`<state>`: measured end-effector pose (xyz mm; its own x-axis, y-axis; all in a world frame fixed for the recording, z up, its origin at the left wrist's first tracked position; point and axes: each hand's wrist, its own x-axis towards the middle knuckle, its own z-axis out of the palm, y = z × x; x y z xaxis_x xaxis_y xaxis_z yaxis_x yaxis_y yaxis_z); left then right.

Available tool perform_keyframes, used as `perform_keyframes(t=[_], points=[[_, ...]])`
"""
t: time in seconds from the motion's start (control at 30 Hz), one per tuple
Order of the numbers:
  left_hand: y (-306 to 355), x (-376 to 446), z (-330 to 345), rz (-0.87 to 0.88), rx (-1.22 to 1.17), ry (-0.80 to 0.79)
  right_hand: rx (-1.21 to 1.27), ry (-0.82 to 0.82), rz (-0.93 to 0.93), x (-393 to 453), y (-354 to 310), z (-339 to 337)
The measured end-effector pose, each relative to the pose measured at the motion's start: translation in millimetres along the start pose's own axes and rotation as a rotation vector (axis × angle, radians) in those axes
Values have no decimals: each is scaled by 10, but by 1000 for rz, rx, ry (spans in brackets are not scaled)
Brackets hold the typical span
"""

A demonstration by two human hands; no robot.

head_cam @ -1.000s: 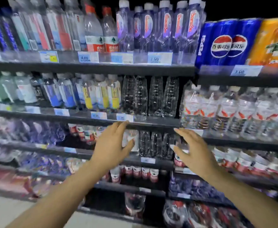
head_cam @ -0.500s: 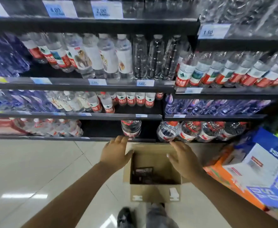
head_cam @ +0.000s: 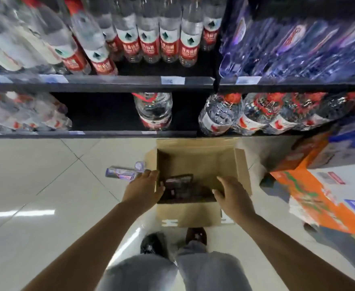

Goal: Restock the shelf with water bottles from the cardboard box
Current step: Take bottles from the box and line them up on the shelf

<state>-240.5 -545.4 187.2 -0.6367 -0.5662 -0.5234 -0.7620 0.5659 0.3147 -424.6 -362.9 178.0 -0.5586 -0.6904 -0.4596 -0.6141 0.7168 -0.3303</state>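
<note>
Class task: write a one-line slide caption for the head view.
Both open hands, left hand and right hand, reach into the cardboard box below stocked shelves.

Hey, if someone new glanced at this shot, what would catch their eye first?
Probably the open cardboard box on the floor at centre, with the left hand and right hand spread open over it. Next, the row of red-labelled water bottles on the shelf above. A purple bottle lies on its side on the tiles, left of the box.

The cardboard box sits on the floor before the shelf.
</note>
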Motion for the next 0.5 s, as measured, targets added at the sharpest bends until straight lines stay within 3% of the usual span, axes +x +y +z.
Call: perform_keyframes(t=[0.27,0.5], points=[[-374,1027,1758,24,-119,-55,-24,-67,79,905,975,1588],[-539,2089,2694,51,79,-33,-21,-239,1,1879,1518,2610]])
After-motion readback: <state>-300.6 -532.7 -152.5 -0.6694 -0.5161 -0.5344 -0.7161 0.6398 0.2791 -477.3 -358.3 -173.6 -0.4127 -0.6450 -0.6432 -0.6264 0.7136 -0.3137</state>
